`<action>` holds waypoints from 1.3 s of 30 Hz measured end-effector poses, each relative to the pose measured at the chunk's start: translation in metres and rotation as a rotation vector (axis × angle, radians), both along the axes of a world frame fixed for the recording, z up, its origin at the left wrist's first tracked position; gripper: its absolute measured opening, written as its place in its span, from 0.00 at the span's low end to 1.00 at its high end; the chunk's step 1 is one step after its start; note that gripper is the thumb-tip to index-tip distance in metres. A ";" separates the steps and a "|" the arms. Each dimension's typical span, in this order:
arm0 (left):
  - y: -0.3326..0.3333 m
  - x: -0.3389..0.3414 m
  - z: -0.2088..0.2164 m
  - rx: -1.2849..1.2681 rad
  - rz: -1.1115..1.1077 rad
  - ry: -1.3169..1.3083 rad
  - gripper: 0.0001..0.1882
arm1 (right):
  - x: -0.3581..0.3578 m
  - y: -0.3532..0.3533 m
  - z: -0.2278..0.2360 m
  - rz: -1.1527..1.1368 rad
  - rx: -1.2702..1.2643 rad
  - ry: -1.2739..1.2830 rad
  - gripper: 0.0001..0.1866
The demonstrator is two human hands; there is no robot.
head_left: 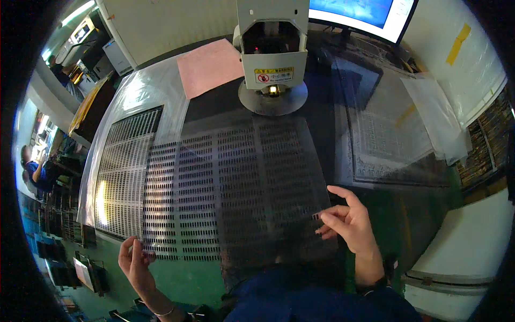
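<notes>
Reaches in from the lower left with the left hand point(135, 264), wrist angled up and outward, ringed by a thin bracelet point(164, 312). Pinches narrowly there, thumb close to forefinger, on the near left corner of a clear film point(198, 188) printed with rows of short dark dashes. Shows the other left fingertips curled underneath, dimly visible through the film. Comes in from the lower right with the right hand point(351, 228), forearm steep, wrist bent inward toward the film. Stretches one right finger out above the film's edge, with thumb and remaining fingers drawn close together on that right edge in another narrow hold; cannot tell how firmly. Spans the film between both hands, far part over the dark table point(214, 110), near part above the green floor point(182, 284), just short of the machine's round metal plate point(257, 102). Leaves a second patterned sheet point(120, 172) at the left, partly overlapped, and a pink sheet point(209, 67) beyond.
</notes>
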State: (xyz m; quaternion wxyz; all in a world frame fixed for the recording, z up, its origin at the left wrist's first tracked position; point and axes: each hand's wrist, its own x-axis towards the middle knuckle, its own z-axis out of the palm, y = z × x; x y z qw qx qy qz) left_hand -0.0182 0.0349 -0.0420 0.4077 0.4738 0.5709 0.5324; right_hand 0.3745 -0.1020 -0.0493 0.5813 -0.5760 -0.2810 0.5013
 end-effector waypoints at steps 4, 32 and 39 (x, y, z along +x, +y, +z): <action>0.011 0.006 0.002 0.022 -0.024 0.021 0.10 | 0.007 0.012 0.005 -0.016 0.031 -0.003 0.28; 0.033 0.021 -0.005 0.032 -0.026 -0.019 0.10 | 0.019 0.032 0.003 -0.087 0.082 0.001 0.28; 0.035 0.022 -0.006 0.036 -0.010 -0.057 0.09 | 0.020 0.033 0.001 -0.089 0.092 0.003 0.28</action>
